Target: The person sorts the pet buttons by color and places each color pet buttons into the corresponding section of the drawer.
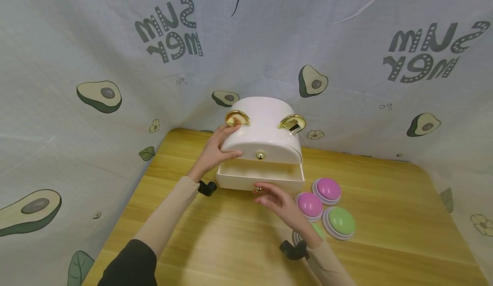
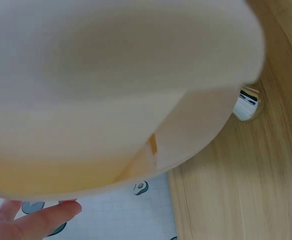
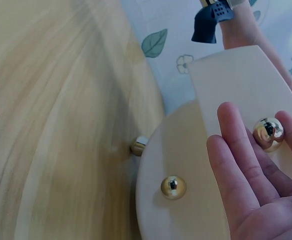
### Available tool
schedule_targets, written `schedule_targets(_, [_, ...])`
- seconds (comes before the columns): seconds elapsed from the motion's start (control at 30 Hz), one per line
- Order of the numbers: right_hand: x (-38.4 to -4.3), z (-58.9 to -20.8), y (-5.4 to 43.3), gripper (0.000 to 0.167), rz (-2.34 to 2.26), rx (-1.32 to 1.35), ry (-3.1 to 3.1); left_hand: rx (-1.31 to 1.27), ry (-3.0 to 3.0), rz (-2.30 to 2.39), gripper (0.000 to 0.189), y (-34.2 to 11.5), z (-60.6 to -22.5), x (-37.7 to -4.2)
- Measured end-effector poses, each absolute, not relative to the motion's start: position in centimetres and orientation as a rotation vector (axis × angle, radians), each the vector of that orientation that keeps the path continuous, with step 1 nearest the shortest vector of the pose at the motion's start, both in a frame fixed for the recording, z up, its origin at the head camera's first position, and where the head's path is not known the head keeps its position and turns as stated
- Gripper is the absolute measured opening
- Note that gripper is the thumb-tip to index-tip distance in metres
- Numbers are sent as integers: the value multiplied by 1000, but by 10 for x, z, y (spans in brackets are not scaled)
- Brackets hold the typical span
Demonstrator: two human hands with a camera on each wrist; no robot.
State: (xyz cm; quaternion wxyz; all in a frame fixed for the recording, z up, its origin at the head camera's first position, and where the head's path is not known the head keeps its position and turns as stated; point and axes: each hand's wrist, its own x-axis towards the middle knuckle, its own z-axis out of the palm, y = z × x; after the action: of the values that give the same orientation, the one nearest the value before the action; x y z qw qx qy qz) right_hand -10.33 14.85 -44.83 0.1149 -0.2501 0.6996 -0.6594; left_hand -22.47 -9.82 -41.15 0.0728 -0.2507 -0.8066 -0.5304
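Note:
A white domed storage box with gold ear-shaped trims stands at the back of the table. Its lower drawer is pulled partway out, and the part of its inside that shows is bare. My left hand grips the box's left side, thumb across the front face and fingers up by the left ear. At the drawer front, my right hand pinches the round gold knob between thumb and fingers. Two other fingers extend beside it in the right wrist view. A second knob sits on the domed front above.
Several domed push buttons, pink and green on pale bases, lie right of the box. My right forearm partly covers one green button. A printed avocado cloth hangs right behind the wooden table.

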Motion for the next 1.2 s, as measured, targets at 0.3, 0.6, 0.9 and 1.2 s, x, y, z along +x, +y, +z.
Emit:
schedule_targets(0.3, [-89, -450, 150, 40, -1899, -754, 2087, -724, -2475, -1634, 69, -95, -372, -198])
schedule_targets(0.6, [-70, -449, 148, 41, -1878, -706, 2082, -728, -2470, -1644, 69, -96, -373, -199])
schedule_targets(0.9, [-51, -449, 148, 40, -1867, -766, 2086, -743, -2464, -1653, 69, -95, -373, -199])
schedule_targets(1.2, [-34, -445, 146, 42, -1883, -761, 2011, -750, -2450, -1646, 68, -96, -375, -201])
